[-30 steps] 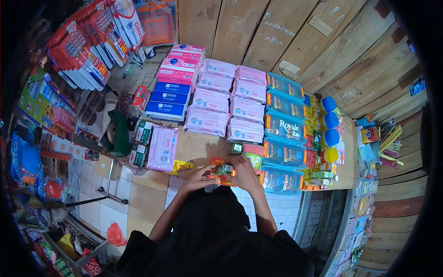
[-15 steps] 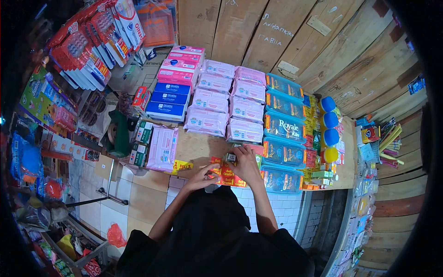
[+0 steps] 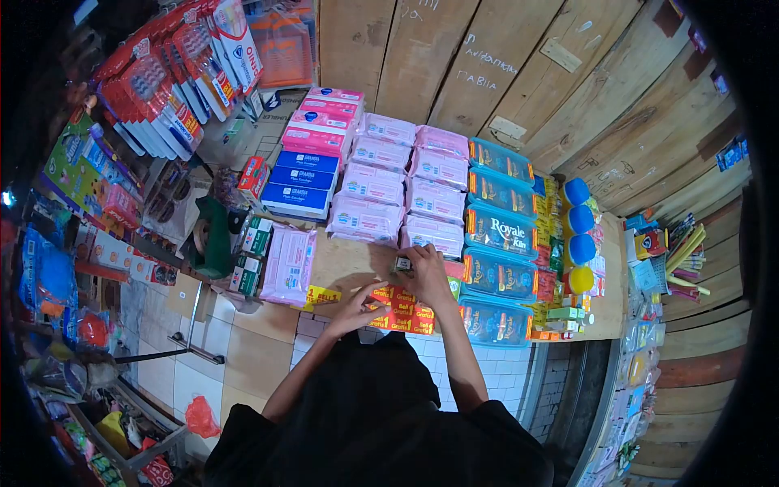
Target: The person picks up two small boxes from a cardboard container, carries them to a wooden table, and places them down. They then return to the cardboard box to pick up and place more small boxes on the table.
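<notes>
Two bare hands work at the front of a wooden counter [image 3: 341,258] lined with packaged goods, the right hand [image 3: 430,278] pinching a small dark box [image 3: 402,264] between bent fingertips just in front of the pink wipe packs [image 3: 432,234], the left hand [image 3: 357,312] beside a red-and-yellow promotional sheet [image 3: 402,310], its thumb and forefinger parted and curved around no visible item. Such a fingertip hold could let the box slip or tip should the hand turn quickly, and the sheet, lying along the counter's front edge, could slide to the tiled floor [image 3: 251,349] if a wrist dragged it. Crowding poses another hazard: the right forearm passes near the teal Royale packs [image 3: 497,322], where a wide swing might push the nearest one over the edge. Farther right, a file of containers with blue and yellow lids [image 3: 580,279] hides its contents; a knock could topple one. Beyond them, a mesh basket [image 3: 656,273] holds slender yellow and pink sticks [image 3: 688,253], while at lower left an open bin [image 3: 166,442] holds yellow and red packaging, some of it too dim to identify.
</notes>
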A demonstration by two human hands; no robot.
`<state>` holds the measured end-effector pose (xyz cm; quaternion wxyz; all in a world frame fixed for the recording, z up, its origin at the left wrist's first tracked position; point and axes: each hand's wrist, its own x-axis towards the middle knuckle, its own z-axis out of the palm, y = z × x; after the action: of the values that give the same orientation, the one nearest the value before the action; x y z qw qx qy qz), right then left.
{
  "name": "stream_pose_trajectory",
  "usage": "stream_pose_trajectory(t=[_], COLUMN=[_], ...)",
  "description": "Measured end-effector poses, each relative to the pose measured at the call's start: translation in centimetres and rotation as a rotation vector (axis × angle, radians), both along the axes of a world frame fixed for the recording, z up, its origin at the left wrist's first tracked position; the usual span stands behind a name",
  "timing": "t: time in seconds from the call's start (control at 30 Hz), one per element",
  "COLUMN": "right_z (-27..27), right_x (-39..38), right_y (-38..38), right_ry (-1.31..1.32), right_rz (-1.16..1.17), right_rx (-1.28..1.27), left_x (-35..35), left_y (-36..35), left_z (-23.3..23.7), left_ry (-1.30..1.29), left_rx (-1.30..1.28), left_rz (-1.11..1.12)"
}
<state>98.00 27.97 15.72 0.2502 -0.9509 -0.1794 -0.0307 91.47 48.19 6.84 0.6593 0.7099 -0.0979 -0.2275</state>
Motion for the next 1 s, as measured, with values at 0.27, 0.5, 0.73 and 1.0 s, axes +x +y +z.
stream_pose_trajectory(t=[0.27,0.5,0.73,1.0], right_z=[-0.8,0.1,1.6,-1.8], right_x=[0.5,0.1,-1.8,-6.8], right_y=[-0.7,-0.6,0.8,4.5], right_ry=[-0.009,-0.011,-0.066,0.47], right_rz=[-0.007,-0.023,0.006,0.082], right_rx=[-0.01,0.005,0.149,0.544], left_x=[-0.1,-0.1,-0.7,-3.0], left_y=[0.2,0.3,0.7,2.5], left_z=[-1.3,-0.1,-2.3,-3.3], left_ry=[0.037,0.07,0.029,0.269], left_rx=[0.014,0.01,-0.089,-0.141], left_rz=[0.011,0.022,-0.01,-0.293])
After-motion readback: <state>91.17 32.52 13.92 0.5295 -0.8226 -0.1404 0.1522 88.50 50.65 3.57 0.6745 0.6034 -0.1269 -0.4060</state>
